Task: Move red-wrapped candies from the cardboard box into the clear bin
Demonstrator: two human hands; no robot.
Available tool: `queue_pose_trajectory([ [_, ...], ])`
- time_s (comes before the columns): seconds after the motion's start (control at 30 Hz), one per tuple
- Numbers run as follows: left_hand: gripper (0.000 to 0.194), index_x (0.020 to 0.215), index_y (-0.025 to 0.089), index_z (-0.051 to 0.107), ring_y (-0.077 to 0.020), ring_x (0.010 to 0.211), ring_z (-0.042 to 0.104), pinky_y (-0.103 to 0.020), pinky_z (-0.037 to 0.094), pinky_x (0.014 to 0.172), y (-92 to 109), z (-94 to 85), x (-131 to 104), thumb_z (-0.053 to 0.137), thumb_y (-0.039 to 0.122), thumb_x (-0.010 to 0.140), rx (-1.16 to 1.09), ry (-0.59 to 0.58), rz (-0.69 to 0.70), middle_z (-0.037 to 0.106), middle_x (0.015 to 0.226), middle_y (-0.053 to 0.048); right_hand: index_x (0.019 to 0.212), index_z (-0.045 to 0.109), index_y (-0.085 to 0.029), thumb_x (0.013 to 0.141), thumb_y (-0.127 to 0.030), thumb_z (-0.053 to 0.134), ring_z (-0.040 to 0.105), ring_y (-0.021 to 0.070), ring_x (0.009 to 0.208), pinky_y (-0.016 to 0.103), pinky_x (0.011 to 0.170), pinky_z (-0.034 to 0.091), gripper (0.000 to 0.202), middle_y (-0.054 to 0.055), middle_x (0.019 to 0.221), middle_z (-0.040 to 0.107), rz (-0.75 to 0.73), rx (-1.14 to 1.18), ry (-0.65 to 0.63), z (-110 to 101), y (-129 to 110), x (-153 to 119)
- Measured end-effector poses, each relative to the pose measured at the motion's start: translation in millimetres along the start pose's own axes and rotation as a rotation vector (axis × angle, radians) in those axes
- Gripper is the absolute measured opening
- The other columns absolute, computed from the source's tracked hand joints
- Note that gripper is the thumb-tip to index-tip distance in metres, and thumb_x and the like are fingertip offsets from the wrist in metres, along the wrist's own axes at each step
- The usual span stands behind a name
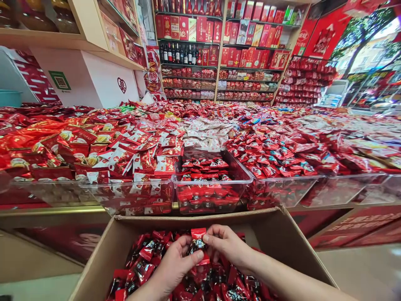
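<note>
Between my two hands, over an open cardboard box, is one red and black wrapped candy (198, 238), held upright with its printed side towards me. My left hand (177, 261) grips its lower left part between thumb and fingers. On the upper right edge of the wrapper, my right hand (224, 244) pinches with thumb and forefinger. Many loose candies (147, 255) of the same red and black wrapping lie heaped in the cardboard box (269, 225) below. Just beyond stands a clear plastic bin (213, 182), partly filled with similar red and black packets in rows.
Heaped bins of red packets (272, 154) stand to the right, and red and white packets (150, 154) to the left. White packets (208, 131) lie behind the middle bin. Shelves with bottles and red boxes (188, 29) line the back wall.
</note>
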State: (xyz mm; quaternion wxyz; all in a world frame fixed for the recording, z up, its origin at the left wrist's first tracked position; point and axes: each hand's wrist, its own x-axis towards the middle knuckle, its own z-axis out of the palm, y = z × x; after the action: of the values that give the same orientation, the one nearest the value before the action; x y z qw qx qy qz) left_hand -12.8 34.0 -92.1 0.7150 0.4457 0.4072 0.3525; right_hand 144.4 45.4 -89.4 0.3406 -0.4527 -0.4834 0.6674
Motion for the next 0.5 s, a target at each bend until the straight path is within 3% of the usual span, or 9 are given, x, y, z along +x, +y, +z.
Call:
queue_pose_trajectory([
  [0.17, 0.034, 0.090, 0.016, 0.051, -0.0159, 0.066, 0.057, -0.029, 0.047, 0.060, -1.5, 2.5, -1.1, 0.064, 0.033, 0.064, -0.085, 0.036, -0.016, 0.062, 0.076, -0.002, 0.067, 0.044, -0.013, 0.064, -0.047, 0.055, 0.041, 0.0045, 0.041, 0.017, 0.040, 0.034, 0.036, -0.004, 0.050, 0.048, 0.009, 0.047, 0.019, 3.4, -0.6, -0.6],
  [0.3, 0.033, 0.083, 0.015, 0.051, -0.0184, 0.074, 0.056, -0.030, 0.046, 0.066, -3.9, -1.7, 0.0, 0.068, 0.032, 0.059, -0.076, 0.072, 0.057, 0.061, 0.080, -0.003, 0.072, 0.046, -0.013, 0.060, -0.042, 0.061, 0.041, 0.0041, 0.043, 0.017, 0.040, 0.035, 0.035, -0.004, 0.055, 0.048, -0.009, 0.066, -0.016, 5.7, 4.3, -1.1],
  [0.5, 0.035, 0.085, 0.015, 0.048, -0.0195, 0.080, 0.054, -0.031, 0.042, 0.069, -3.4, -7.3, 0.1, 0.067, 0.031, 0.060, -0.037, 0.022, 0.112, 0.060, 0.083, -0.004, 0.071, 0.046, -0.012, 0.059, -0.034, 0.064, 0.040, 0.0033, 0.047, 0.016, 0.042, 0.036, 0.031, -0.004, 0.061, 0.046, -0.011, 0.076, -0.012, 7.6, 2.6, -4.1],
])
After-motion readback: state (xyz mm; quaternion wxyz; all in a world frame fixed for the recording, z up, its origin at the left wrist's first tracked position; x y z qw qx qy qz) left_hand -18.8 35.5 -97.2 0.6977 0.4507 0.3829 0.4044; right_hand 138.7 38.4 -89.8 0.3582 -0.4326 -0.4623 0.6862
